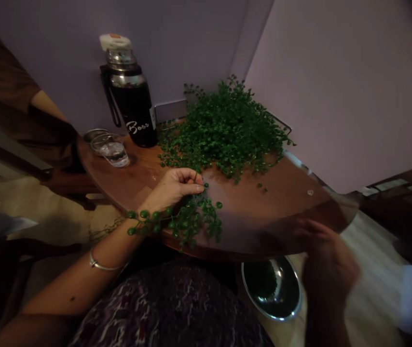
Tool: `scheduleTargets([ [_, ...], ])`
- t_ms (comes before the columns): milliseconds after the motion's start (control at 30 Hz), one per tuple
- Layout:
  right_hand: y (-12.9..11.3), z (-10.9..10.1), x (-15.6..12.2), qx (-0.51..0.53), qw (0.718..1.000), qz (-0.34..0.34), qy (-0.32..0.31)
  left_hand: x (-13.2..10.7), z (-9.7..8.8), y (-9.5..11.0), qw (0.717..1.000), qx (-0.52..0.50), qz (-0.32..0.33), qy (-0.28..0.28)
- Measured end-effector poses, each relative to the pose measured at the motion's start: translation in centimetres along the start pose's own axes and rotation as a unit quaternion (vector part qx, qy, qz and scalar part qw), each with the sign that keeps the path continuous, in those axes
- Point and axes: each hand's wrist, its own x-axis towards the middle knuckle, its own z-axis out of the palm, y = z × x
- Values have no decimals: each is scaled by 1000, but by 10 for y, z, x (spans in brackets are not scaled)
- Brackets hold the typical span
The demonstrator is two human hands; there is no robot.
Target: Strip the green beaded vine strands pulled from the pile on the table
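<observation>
Wooden table [271, 202] with heaped green vines [224, 130]

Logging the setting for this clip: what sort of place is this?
Probably a room in a home: a round wooden table in a wall corner holds a black insulated flask, a glass of water and a heap of trailing green plant.

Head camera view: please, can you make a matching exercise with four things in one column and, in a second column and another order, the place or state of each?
Things:
1. flask
2. glass
3. bowl
4. bangle

Places and states:
A. below the table, holding green sprigs
B. on the table, holding water
C. on the left forearm
D. on the table, beside the wall

Right pairs: 1-D, 2-B, 3-A, 4-C
</observation>
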Motion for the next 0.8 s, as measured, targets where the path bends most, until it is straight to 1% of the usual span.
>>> scheduleTargets([
  [33, -23, 15, -4, 36, 994, -32, -99, 0, 3, -1, 1000, 4, 15, -3],
  [67, -43, 31, -8, 69, 976, -70, -192, -1, 6, -1, 999, 11, 30, -3],
  [100, -60, 45, -10, 84, 959, -91, -256, -2, 8, -1, 999, 21, 46, -3],
  [133, -72, 58, -12, 98, 941, -102, -307, -4, 9, 0, 997, 39, 59, -3],
  [167, -81, 68, -12, 111, 928, -102, -340, -7, 9, 2, 995, 67, 72, -3],
  [200, -86, 76, -11, 121, 923, -91, -354, -10, 8, 4, 990, 108, 87, -2],
  [233, -89, 80, -9, 134, 924, -73, -350, -14, 5, 6, 981, 165, 104, 1],
  [267, -90, 82, -5, 147, 929, -49, -337, -17, 2, 8, 964, 235, 122, 4],
  [300, -91, 83, -1, 158, 934, -26, -320, -21, -2, 10, 940, 311, 139, 4],
  [333, -92, 82, 3, 169, 937, -7, -304, -24, -6, 10, 909, 386, 157, 2],
  [400, -94, 79, 11, 178, 937, 14, -299, -28, -13, 9, 833, 518, 195, -7],
  [467, -97, 79, 16, 184, 934, 22, -305, -27, -20, 6, 761, 604, 236, 5],
  [500, -98, 80, 17, 188, 933, 24, -305, -26, -23, 5, 738, 625, 252, 19],
  [533, -99, 83, 17, 191, 933, 28, -304, -25, -25, 5, 732, 629, 262, 24],
  [567, -99, 86, 17, 193, 933, 32, -302, -23, -28, 6, 745, 611, 266, 15],
  [600, -100, 89, 17, 194, 934, 35, -299, -22, -31, 8, 778, 570, 264, -11],
  [667, -99, 97, 16, 191, 933, 38, -301, -21, -35, 17, 863, 436, 241, -88],
  [700, -99, 101, 16, 191, 933, 39, -303, -22, -36, 23, 900, 356, 226, -110],
  [733, -98, 105, 15, 192, 932, 39, -306, -23, -35, 30, 929, 279, 217, -108],
  [767, -98, 108, 14, 193, 930, 38, -310, -24, -34, 36, 949, 217, 213, -89],
  [800, -99, 111, 14, 193, 928, 38, -315, -25, -31, 42, 959, 172, 217, -62],
])
